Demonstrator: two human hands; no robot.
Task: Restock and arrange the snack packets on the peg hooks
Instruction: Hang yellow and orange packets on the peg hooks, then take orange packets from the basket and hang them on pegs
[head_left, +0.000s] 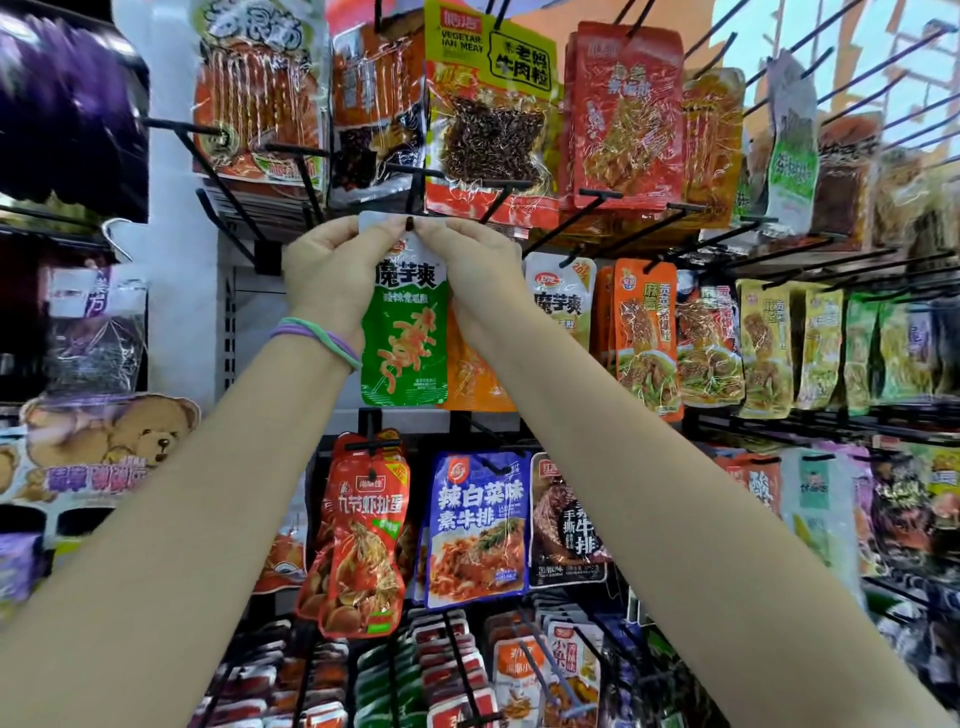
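Pinching the green snack packet by its white header, my left hand and right hand hold it up at the peg hook. It looks light, floppy and slick, so I judge gripping beside the hang hole best.

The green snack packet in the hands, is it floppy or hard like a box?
Probably floppy: the green snack packet hangs flat and thin from the top edge that the left hand and right hand pinch. It looks light. Its glossy film may be slippery.
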